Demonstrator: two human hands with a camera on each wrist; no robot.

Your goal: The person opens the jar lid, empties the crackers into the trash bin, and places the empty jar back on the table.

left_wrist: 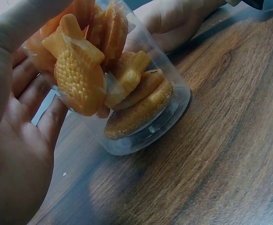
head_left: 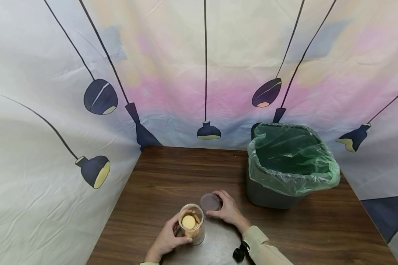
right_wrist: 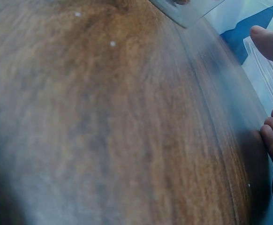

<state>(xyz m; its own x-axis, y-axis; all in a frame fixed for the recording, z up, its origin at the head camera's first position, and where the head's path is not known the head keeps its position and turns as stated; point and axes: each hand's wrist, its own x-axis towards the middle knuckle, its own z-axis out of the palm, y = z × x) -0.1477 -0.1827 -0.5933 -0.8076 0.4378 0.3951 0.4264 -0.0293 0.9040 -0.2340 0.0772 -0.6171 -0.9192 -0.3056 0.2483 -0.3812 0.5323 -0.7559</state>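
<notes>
My left hand holds a clear plastic jar from its left side, the thumb in front and the fingers behind. The jar stands open-topped on the table. A pale round cookie lies on top inside it. Through the wall, the left wrist view shows several fish-shaped pastries and, at the bottom, a browned round cookie. Just beyond the rim, my right hand pinches a translucent round lid between thumb and fingers. In the right wrist view the lid is partly cut off at the edge.
On the right side of the brown wood-grain table stands a grey bin lined with a green plastic bag. A cloth printed with hanging lamps hangs behind the table. A small black object is at the right wrist.
</notes>
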